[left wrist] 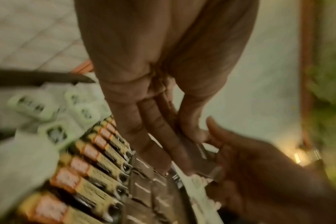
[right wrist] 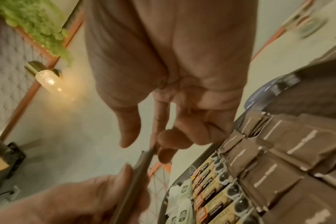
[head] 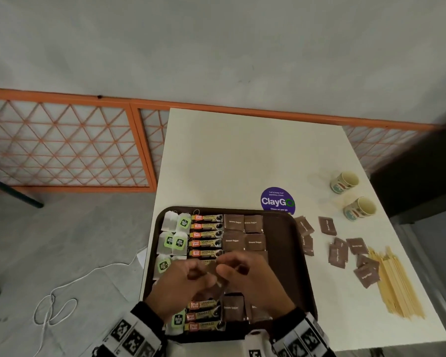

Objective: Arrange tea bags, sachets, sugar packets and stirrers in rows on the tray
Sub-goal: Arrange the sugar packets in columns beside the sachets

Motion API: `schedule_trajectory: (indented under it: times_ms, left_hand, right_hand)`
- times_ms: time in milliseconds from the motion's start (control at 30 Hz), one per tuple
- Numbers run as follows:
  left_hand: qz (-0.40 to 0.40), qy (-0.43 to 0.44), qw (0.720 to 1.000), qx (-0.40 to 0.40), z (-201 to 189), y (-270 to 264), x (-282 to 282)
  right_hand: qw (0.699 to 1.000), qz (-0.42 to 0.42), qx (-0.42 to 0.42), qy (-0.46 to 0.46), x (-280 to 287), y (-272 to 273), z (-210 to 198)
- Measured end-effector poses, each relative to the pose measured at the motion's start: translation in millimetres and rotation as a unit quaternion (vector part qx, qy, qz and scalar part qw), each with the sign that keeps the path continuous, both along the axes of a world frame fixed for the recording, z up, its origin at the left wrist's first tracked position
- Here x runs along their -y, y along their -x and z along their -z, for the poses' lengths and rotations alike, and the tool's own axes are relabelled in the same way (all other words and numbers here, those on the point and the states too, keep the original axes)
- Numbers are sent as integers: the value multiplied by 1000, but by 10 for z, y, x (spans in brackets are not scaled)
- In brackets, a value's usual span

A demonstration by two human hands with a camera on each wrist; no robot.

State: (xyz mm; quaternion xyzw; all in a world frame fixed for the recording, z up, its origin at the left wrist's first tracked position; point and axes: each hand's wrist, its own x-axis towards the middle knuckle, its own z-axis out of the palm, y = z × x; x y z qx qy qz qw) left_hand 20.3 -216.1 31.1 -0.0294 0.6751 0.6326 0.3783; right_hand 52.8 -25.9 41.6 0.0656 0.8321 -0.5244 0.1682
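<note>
A dark brown tray [head: 281,240] lies on the white table. On it, tea bags [head: 175,229] with green tags form the left column, coffee sachets [head: 206,234] the one beside it, and brown sugar packets [head: 242,231] two columns further right. Both hands hover over the tray's middle. My left hand [head: 204,275] and my right hand [head: 224,273] pinch one brown sugar packet [head: 213,270] between them. The left wrist view has this packet [left wrist: 203,159] between thumb and fingers. In the right wrist view the packet [right wrist: 140,166] shows edge-on. The hands hide the rows beneath them.
Loose brown sugar packets [head: 337,253] lie scattered on the table right of the tray. A pile of wooden stirrers [head: 397,282] sits beyond them near the table's right edge. Two paper cups [head: 344,182] lie at the back right, near a purple sticker [head: 277,200].
</note>
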Motion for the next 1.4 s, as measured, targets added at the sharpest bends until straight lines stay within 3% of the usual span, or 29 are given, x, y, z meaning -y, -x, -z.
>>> schedule_trajectory:
  times_ms: [67,133,233,300,400,467,600,667,867,1033,1133,1233,1333,1400]
  left_hand:
    - [82,61,992,-72,0,-1,-58]
    - [109,83,986,-100,-22,-14,-126]
    - [75,48,995,-46,-32,-32,-197]
    - [81,20,996,-14,-29,-32,-221]
    - [124,36,990,-51,-51,-8,-252]
    - [95,43,992,-69,-65,37,-254]
    - [-41,45,996,-63,-28,111,-125]
    - [-47,48,996,-57,-2,78,-35]
    - [-20,88,994,-63,23,-75,98]
    - [-31,95,991,-85,9,-49,-8]
    - [-10,95,990,-106,18,17,-245]
    - [32,128,982,-134,-2,82,-675]
    - [90,181,954,-223,-38,161,-1213]
    - [136,208,926,-283,-67,243,-1594]
  right_hand:
    - [999,-25,19,-6,-74,-60,-3]
    - [999,-24,36,3,-104,-132,16]
    - [994,72,39,71,-164,-197,11]
    - [989,93,57,100,-224,-219,10]
    - [999,6,46,23,-318,-225,3]
    - [999,-2,24,-21,-412,-165,-14]
    - [977,206,44,-14,-705,131,157]
    - [965,253,65,-40,-853,295,366]
    - [954,261,140,-53,-943,488,746]
    - [938,279,96,-183,-1095,338,709]
    - [937,285,99,-177,-1373,149,640]
    - [917,316,106,-220,-1913,-56,651]
    - [889,318,94,-315,-2434,-274,646]
    - [894,294,58,-333,-2636,-334,627]
